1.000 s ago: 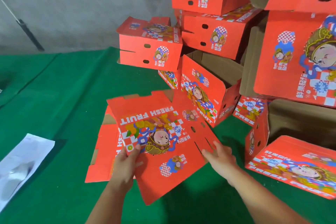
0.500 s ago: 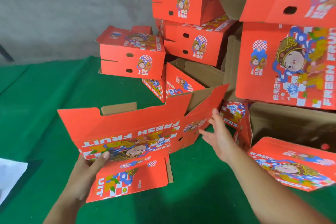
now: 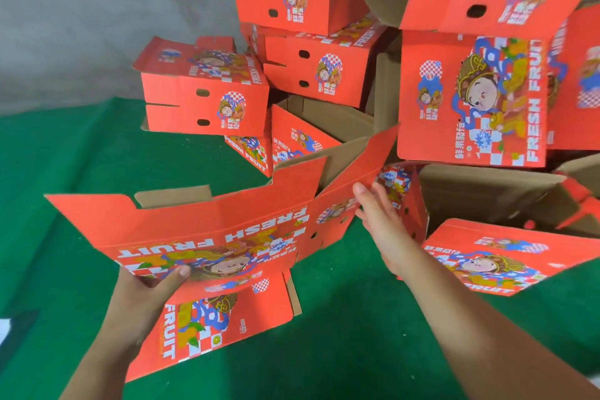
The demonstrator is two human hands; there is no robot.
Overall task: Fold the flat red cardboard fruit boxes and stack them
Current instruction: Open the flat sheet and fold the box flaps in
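A red "FRESH FRUIT" cardboard box [image 3: 211, 227] is half opened in front of me, its brown inside showing along the top. My left hand [image 3: 146, 289] grips its lower left corner, thumb on the printed face. My right hand [image 3: 376, 214] has straight fingers pressing against the box's right end panel. Beneath it lies a flat red box [image 3: 220, 325] on the green table [image 3: 65, 172]. Folded red boxes [image 3: 204, 91] are piled behind.
The pile of folded boxes [image 3: 470, 101] rises along the back and right, some with open brown flaps [image 3: 487, 198]. Another red box [image 3: 506, 260] lies at the right beside my forearm. A grey wall [image 3: 97, 10] stands behind the table. A white sheet's corner [image 3: 3, 331] shows at far left.
The flat box has been lifted off the table and opened into a standing sleeve. My right hand moved from its lower edge up to the right end panel. The camera tilted up slightly.
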